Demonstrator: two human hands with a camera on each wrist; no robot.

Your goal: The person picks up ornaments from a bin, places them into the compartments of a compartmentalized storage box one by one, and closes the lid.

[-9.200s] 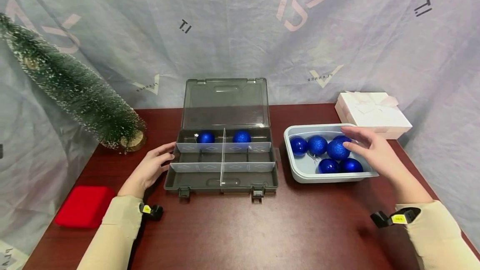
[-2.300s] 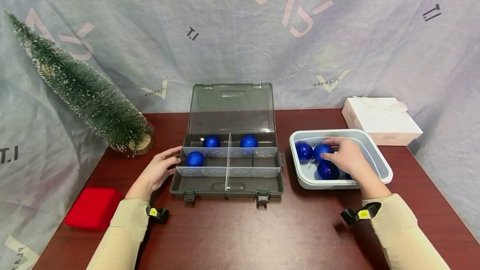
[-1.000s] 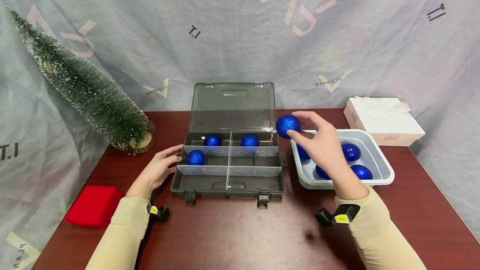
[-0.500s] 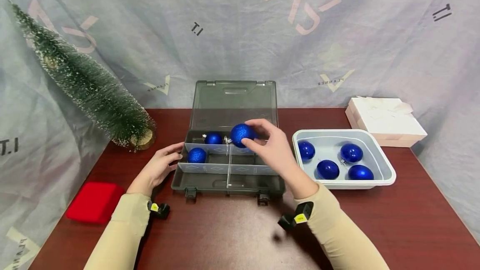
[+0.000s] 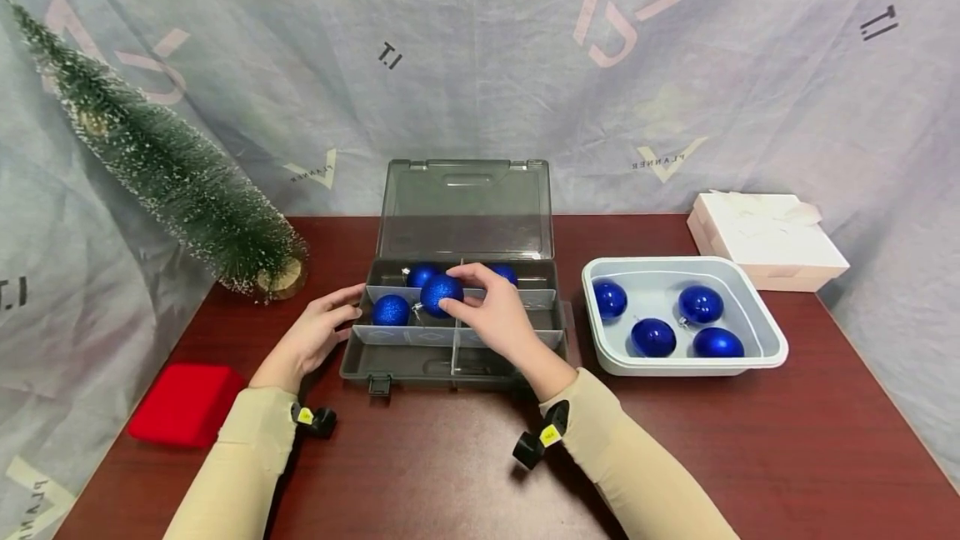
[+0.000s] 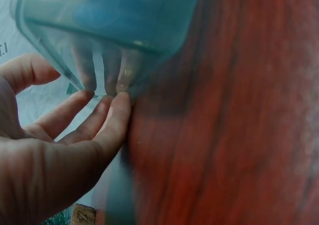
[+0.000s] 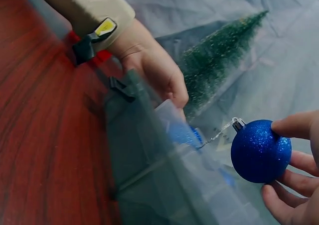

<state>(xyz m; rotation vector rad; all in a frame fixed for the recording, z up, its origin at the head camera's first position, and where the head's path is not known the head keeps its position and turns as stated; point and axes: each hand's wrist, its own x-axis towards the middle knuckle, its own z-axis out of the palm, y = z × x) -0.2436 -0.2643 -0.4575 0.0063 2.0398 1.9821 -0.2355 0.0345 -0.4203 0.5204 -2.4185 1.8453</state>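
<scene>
My right hand (image 5: 491, 311) pinches a glittery blue Christmas bauble (image 5: 441, 296) between thumb and fingers, above the middle row of a grey see-through divider box (image 5: 397, 365). In the right wrist view the bauble (image 7: 260, 151) dangles a silver string from its cap. Another glittery bauble (image 5: 391, 310) lies in the middle-left compartment. Two more sit in the back row: a matte one (image 5: 422, 275) at left and one (image 5: 502, 274) at right, partly behind my hand. My left hand (image 5: 311, 340) touches the box's left side with extended fingertips; the left wrist view shows them (image 6: 119, 105) against its wall.
A pale tub (image 5: 765, 340) right of the box holds several blue baubles. Behind it stands a white gift box (image 5: 765, 232) with a bow. A small snowy tree (image 5: 180, 182) leans at left, and a red case (image 5: 187, 404) lies near the left edge. The box's lid (image 5: 465, 211) stands raised.
My right hand has lifted a bauble from the tub and carried it leftward over the box. Earlier, another glittery bauble came into the middle-left compartment. My left hand stays at the box's side.
</scene>
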